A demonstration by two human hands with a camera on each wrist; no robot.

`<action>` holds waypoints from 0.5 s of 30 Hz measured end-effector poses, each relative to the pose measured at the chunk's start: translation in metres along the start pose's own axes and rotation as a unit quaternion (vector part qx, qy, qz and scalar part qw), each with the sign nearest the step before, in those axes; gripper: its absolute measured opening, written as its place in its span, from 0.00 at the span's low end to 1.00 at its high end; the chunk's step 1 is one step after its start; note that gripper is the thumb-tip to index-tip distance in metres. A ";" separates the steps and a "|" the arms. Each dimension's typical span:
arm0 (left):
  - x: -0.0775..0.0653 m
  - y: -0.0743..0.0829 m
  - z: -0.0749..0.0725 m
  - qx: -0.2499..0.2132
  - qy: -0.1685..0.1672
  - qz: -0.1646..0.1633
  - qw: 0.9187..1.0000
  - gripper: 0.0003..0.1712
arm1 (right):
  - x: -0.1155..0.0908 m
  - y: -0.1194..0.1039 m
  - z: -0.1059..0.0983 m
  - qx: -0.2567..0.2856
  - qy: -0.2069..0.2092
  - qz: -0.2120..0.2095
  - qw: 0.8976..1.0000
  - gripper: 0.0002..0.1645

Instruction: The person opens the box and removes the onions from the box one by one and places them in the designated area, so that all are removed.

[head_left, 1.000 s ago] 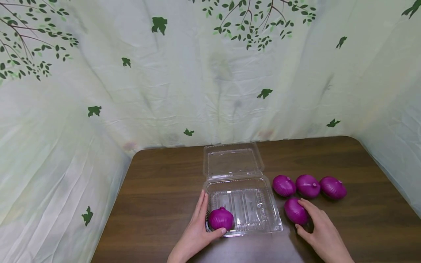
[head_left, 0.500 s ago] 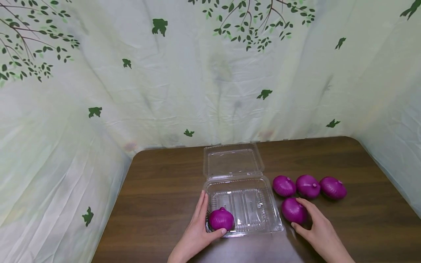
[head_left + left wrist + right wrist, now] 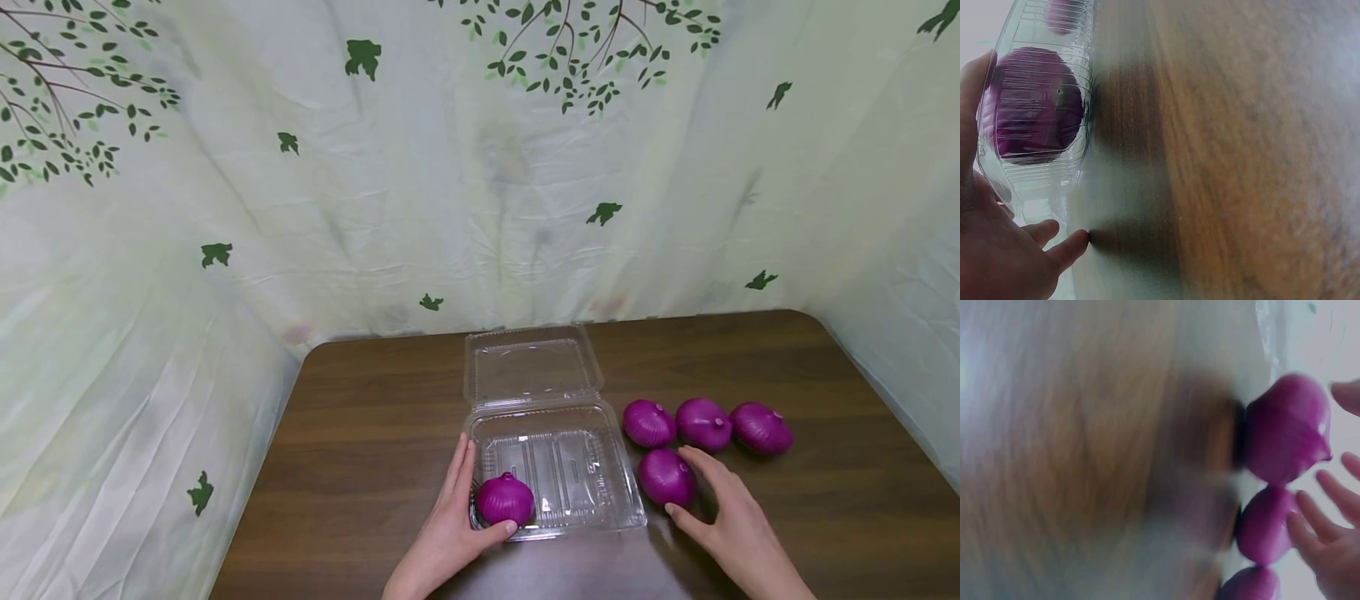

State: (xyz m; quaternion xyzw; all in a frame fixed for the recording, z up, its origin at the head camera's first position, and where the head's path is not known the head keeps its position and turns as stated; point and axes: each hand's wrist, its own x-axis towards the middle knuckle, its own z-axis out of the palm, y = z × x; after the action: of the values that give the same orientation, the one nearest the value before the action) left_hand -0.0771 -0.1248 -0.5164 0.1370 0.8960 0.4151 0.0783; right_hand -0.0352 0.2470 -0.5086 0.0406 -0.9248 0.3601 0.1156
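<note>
In the head view, a hinged clear plastic container (image 3: 558, 479) lies with its lid (image 3: 534, 364) folded back. One purple onion (image 3: 506, 501) sits in its front left corner. My left hand (image 3: 444, 533) rests against that corner, thumb at the front rim and straight fingers along the left side. Right of the container, another purple onion (image 3: 667, 477) stands on the table. My right hand (image 3: 723, 512) is spread beside it, thumb and fingers around its right side. In the right wrist view, a gap shows between the thumb (image 3: 1346, 395) and the nearest onion (image 3: 1291, 428).
Three more purple onions, left (image 3: 648, 423), middle (image 3: 703, 424) and right (image 3: 761, 428), lie in a row behind the near one. The brown wooden table (image 3: 360, 467) has a rounded back edge, with a leaf-printed curtain (image 3: 450, 183) behind it.
The near onion has shifted slightly left toward the container and turned. My right hand followed it, then eased back from it. My left hand and the container have stayed put.
</note>
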 end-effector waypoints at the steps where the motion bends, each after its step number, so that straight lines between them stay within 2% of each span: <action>1: 0.000 0.000 0.000 0.000 0.000 -0.001 1.000 0.68 | 0.000 -0.003 0.000 0.004 0.008 -0.010 1.000 0.43; 4: 0.000 0.000 0.000 -0.001 0.001 -0.001 1.000 0.68 | 0.001 -0.011 0.003 0.016 0.034 -0.057 0.998 0.41; 8: 0.000 0.000 0.000 0.000 0.003 0.000 1.000 0.68 | 0.002 -0.026 0.010 0.043 0.043 -0.116 0.991 0.40; 15: 0.000 -0.001 0.000 -0.002 0.007 0.011 1.000 0.68 | 0.000 -0.049 0.030 0.072 0.015 -0.154 0.985 0.39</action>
State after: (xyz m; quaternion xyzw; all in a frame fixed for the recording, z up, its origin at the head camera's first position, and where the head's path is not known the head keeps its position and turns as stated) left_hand -0.0767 -0.1249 -0.5172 0.1435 0.8940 0.4190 0.0676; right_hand -0.0332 0.1908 -0.4979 0.1854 -0.8772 0.4044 0.1807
